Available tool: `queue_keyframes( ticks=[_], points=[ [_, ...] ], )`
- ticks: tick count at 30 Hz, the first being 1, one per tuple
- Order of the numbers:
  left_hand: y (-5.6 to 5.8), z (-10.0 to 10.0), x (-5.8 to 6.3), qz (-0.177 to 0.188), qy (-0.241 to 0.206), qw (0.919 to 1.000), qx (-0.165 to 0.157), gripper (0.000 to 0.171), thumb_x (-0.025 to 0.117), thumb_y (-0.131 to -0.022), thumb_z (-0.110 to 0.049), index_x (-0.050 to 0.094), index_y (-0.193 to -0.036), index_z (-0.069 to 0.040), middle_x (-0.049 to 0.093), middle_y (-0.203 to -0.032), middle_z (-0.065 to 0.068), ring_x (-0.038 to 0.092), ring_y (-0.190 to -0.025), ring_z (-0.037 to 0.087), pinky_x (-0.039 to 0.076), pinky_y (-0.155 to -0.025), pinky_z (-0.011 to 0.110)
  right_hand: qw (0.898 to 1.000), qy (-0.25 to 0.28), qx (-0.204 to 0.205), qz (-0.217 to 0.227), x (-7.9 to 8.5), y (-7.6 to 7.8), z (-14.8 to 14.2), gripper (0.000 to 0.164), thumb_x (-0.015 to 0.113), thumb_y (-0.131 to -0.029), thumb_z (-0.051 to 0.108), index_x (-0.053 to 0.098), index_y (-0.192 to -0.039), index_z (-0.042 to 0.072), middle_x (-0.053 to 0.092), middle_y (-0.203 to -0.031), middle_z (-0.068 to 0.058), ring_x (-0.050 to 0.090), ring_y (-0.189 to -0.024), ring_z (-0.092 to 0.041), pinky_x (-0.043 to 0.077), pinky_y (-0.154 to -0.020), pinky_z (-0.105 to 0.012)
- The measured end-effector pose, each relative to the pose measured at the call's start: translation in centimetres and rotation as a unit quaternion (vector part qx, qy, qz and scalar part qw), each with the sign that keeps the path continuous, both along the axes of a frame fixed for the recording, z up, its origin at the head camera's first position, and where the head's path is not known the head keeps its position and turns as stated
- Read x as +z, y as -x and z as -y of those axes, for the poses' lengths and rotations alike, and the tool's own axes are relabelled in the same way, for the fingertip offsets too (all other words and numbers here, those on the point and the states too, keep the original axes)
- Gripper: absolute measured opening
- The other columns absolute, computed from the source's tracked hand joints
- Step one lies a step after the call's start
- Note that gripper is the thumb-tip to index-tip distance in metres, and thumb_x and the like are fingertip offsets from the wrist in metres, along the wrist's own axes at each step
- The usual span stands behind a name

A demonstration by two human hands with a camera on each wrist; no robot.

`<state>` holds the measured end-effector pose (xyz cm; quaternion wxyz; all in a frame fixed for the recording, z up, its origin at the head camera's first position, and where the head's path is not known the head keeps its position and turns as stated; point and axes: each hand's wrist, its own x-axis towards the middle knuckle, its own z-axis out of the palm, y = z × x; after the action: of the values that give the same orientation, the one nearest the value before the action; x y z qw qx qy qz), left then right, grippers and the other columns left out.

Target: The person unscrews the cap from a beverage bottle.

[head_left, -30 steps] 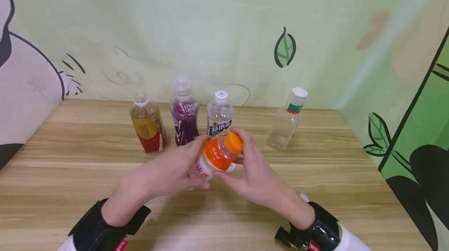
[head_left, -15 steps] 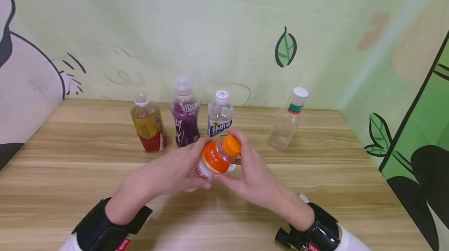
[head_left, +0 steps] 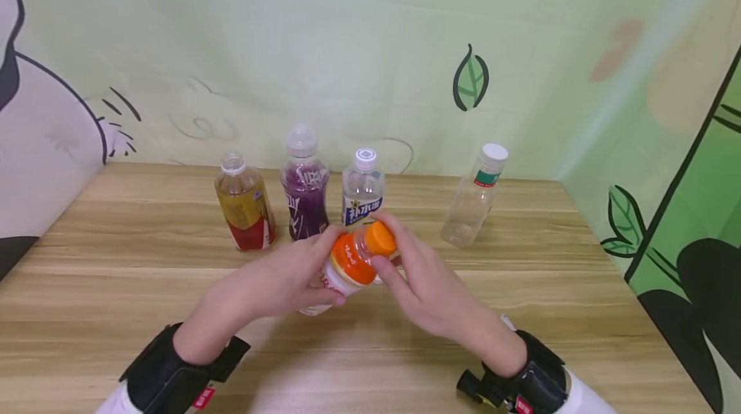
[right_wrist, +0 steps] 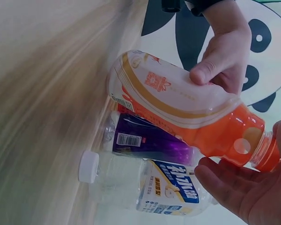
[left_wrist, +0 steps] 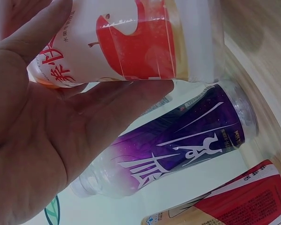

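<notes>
Curled round the lower body of the orange-capped bottle [head_left: 350,260], my left hand [head_left: 283,279] has it gripped between thumb and fingers, closed to the bottle's width; my right hand [head_left: 434,292] is drawn in about the top end, thumb and fingers round the neck and orange cap [head_left: 380,238]. I count five bottles: one in my hands, four standing beyond them. Just past my left hand is one purple bottle [head_left: 305,198], and further left one red-and-yellow bottle [head_left: 245,208]. One clear bottle with a blue-and-white label [head_left: 363,192] stands directly behind my grip, and one green-banded clear bottle [head_left: 471,205] is well apart to the right. One loose white cap [right_wrist: 88,167] sits near my right fingers on the wood-grain table [head_left: 492,279]. The held bottle tilts, cap end raised towards my right; it is white below, bright orange above, with a red apple printed on its side. Whether its base touches wood, I cannot tell.
</notes>
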<state>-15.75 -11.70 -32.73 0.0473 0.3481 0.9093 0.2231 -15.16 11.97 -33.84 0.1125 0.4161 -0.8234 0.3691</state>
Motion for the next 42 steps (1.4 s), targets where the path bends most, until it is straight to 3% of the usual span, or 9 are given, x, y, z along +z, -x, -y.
queue_keyframes(
  ticks=[7,15,20,25,27,33,42],
  points=[
    [-0.1,0.0,0.1,0.01,0.006,0.9999,0.008,0.078,0.081,-0.081,-0.039,0.035,-0.139,-0.014,0.057,-0.122,-0.001,0.061,-0.102,0.012,0.048,-0.088,0.027,1.0,0.019,-0.016,-0.018,0.4,0.1,-0.2,0.052,0.04,-0.106,0.042,0.039,-0.143,0.006,0.054,-0.124,-0.001,0.057,-0.098,-0.011,0.049,-0.075,-0.017],
    [-0.1,-0.1,0.0,0.001,0.011,0.9999,0.006,0.078,0.08,-0.081,-0.041,0.035,-0.14,-0.016,0.059,-0.119,-0.004,0.062,-0.098,0.01,0.049,-0.085,0.024,0.998,0.053,-0.011,-0.037,1.1,0.2,-0.7,0.052,0.049,-0.103,0.042,0.052,-0.136,0.002,0.051,-0.129,-0.004,0.057,-0.099,-0.011,0.049,-0.08,-0.022],
    [0.0,-0.1,0.0,0.002,0.008,1.0,0.004,0.079,0.08,-0.081,-0.04,0.034,-0.141,-0.018,0.059,-0.119,-0.005,0.062,-0.097,0.009,0.048,-0.085,0.023,0.996,0.064,-0.014,-0.061,1.1,0.4,-0.9,0.054,0.053,-0.101,0.042,0.054,-0.134,-0.001,0.055,-0.115,-0.002,0.056,-0.093,-0.011,0.048,-0.078,-0.023],
    [0.0,-0.1,-0.1,-0.007,0.008,0.9999,0.0,0.079,0.079,-0.081,-0.041,0.035,-0.141,-0.016,0.059,-0.12,-0.003,0.063,-0.098,0.011,0.049,-0.085,0.025,0.995,0.074,-0.016,-0.058,1.1,0.5,-1.0,0.052,0.057,-0.099,0.042,0.058,-0.131,0.001,0.055,-0.102,0.001,0.053,-0.087,-0.01,0.048,-0.073,-0.025],
    [0.0,-0.1,-0.1,-0.017,0.009,0.9998,0.001,0.077,0.08,-0.081,-0.041,0.036,-0.139,-0.015,0.06,-0.117,-0.002,0.063,-0.096,0.012,0.05,-0.084,0.026,0.995,0.078,-0.017,-0.053,1.1,0.6,-1.0,0.045,0.063,-0.097,0.035,0.06,-0.129,0.002,0.055,-0.1,0.002,0.052,-0.085,-0.01,0.048,-0.071,-0.026],
    [0.4,-0.3,-0.5,-0.05,0.043,0.9967,0.047,0.08,0.082,-0.077,-0.045,0.039,-0.138,-0.015,0.061,-0.113,-0.002,0.064,-0.09,0.014,0.052,-0.076,0.029,0.996,0.08,-0.026,-0.035,0.9,1.0,-1.0,0.041,0.074,-0.088,0.005,0.062,-0.127,0.005,0.055,-0.1,0.005,0.053,-0.083,-0.01,0.048,-0.068,-0.026],
    [0.8,-0.3,-0.8,-0.06,0.051,0.9942,0.072,0.082,0.083,-0.076,-0.046,0.043,-0.138,-0.011,0.063,-0.111,-0.001,0.065,-0.087,0.014,0.053,-0.07,0.029,0.996,0.068,-0.05,-0.03,0.6,1.5,-1.3,0.039,0.075,-0.088,0.009,0.063,-0.125,0.002,0.058,-0.102,0.006,0.053,-0.086,-0.009,0.047,-0.067,-0.022]
  ],
)
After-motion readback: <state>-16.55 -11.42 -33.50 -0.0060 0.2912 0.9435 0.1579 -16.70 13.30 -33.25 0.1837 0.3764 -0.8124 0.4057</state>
